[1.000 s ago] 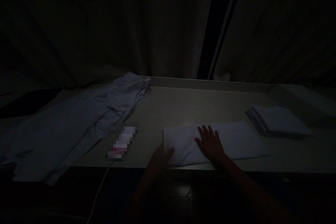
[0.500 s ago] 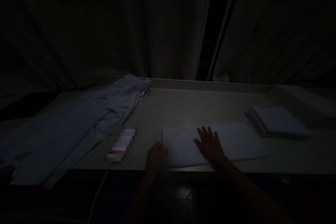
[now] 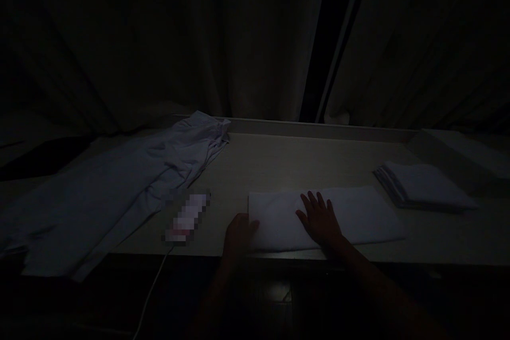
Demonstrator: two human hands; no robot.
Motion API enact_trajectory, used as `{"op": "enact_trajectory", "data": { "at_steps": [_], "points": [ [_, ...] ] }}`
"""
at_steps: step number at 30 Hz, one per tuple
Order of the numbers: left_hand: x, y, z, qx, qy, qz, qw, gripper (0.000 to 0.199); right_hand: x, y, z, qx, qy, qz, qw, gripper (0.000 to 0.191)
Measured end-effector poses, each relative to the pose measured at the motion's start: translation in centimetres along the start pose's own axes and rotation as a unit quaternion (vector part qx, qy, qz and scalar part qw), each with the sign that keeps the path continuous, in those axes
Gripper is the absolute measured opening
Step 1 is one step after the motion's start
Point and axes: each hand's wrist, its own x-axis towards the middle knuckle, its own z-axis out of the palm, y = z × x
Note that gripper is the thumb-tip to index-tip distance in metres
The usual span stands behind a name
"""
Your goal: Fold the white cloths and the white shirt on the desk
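Observation:
A long folded white cloth (image 3: 368,218) lies along the front of the table. My right hand (image 3: 321,220) rests flat on its middle, fingers spread. At the cloth's left edge is my left hand (image 3: 239,231), its fingers curled at the edge and its thumb over the top, pinching the cloth there. The undersides of the left fingers are hidden in the dim light.
A stack of folded white cloths (image 3: 430,186) sits to the right, near a pale box-like block (image 3: 450,154). On the left a crumpled light garment (image 3: 119,186) hangs over the front edge. A blurred-out device (image 3: 187,218) trails a white cable (image 3: 153,287).
My left thumb has shifted slightly onto the cloth's left edge. My right hand stays flat in the same place. The whole view has moved a little.

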Motion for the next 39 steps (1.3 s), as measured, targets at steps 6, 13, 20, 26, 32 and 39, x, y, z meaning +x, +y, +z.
{"op": "enact_trajectory", "data": {
  "at_steps": [6, 13, 20, 26, 32, 39],
  "points": [
    [-1.1, -0.1, 0.1, 0.129, 0.174, 0.104, 0.971, 0.014, 0.0, 0.0, -0.2, 0.005, -0.001, -0.002, 1.0, 0.07],
    [-5.1, 3.5, 3.9, 0.28, 0.048, 0.37, 0.885, 0.047, 0.0, -0.1, -0.2, 0.001, 0.018, -0.003, 1.0, 0.068],
    [-3.2, 1.0, 5.1, 0.37, 0.012, 0.247, 0.895, 0.065, 0.0, -0.2, -0.2, 0.0, 0.019, -0.006, 1.0, 0.068],
    [-2.6, 1.2, 4.9, 0.397, 0.007, 0.216, 0.892, 0.075, 0.3, -0.2, -0.3, 0.016, 0.004, 0.006, 1.0, 0.069],
    [-2.4, 1.1, 4.9, 0.399, 0.007, 0.216, 0.891, 0.077, 0.3, -2.8, -1.3, 0.026, 0.03, -0.048, 0.998, 0.063],
    [-2.5, 1.4, 4.7, 0.417, 0.019, 0.206, 0.885, 0.064, 0.8, -5.9, -0.8, 0.08, -0.01, -0.078, 0.994, 0.058]
  ]
}}
